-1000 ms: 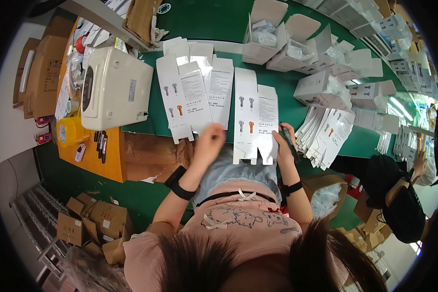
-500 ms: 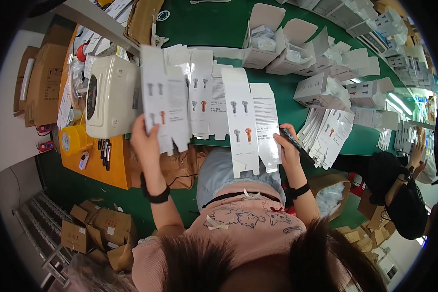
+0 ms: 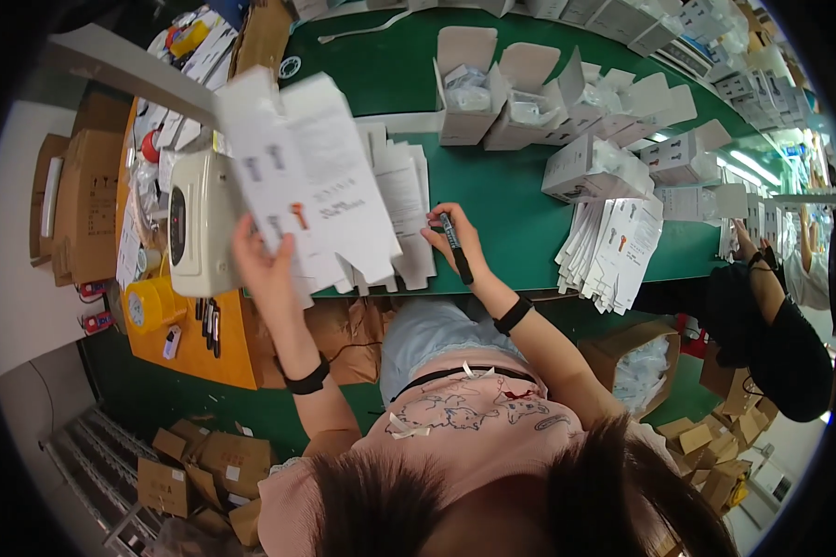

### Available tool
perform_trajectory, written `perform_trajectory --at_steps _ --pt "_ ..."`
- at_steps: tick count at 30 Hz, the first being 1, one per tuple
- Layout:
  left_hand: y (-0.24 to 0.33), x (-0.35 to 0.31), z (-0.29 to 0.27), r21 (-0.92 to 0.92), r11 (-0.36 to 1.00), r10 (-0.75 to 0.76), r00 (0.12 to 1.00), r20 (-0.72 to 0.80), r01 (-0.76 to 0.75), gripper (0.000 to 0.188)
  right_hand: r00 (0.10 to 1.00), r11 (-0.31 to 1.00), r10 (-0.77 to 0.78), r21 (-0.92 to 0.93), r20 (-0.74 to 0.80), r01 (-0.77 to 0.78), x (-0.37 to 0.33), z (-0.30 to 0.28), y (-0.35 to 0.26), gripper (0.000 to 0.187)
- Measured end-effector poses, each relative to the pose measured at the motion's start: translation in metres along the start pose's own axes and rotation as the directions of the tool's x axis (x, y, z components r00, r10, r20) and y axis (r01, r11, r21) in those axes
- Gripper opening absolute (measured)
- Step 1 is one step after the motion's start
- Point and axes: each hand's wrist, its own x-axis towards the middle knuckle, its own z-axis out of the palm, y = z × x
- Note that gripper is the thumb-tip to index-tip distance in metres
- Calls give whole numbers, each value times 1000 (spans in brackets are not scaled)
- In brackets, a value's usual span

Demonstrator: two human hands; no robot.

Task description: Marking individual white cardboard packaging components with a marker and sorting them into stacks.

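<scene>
My left hand (image 3: 267, 255) grips the lower left edge of white flattened cartons (image 3: 320, 176) printed with small pictures, one of them orange. They are raised and tilted over the table, slightly blurred; how many there are I cannot tell. My right hand (image 3: 462, 243) is closed around a black marker pen (image 3: 454, 246), a short way right of more flat cartons (image 3: 409, 209) lying on the green table. The raised cartons partly cover those below.
A cream-coloured machine (image 3: 204, 223) stands at the left beside yellow tape (image 3: 153, 304). Opened white boxes (image 3: 469, 111) with bagged contents line the far right. A fanned stack of flat cartons (image 3: 613, 243) lies at the right, near another person's arm (image 3: 766, 292).
The carton that was by my right hand is no longer there; that hand has moved left with the marker. My left hand has shifted slightly left, and its cartons tilt more.
</scene>
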Motion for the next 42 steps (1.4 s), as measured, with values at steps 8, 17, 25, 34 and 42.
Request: perform_trajectory --at_steps 8,17,25,34,42 --pt "-120 17 8 906 424 -173 981 83 -2 76 992 993 -35 111 -120 48 15 -11 31 36" --pt "-140 34 36 864 437 -374 924 -76 248 93 999 985 23 -174 31 -17 28 19 24 37" --pt "-141 35 23 437 762 -603 770 208 478 78 997 988 -57 147 45 50 27 20 39 39" --pt "-91 -20 42 -7 948 -299 894 333 320 67 991 965 -99 252 92 72 -2 -12 1 47" --pt "13 -72 72 -171 985 98 809 580 3 68 893 818 -424 358 -151 449 -91 -81 -66 53"
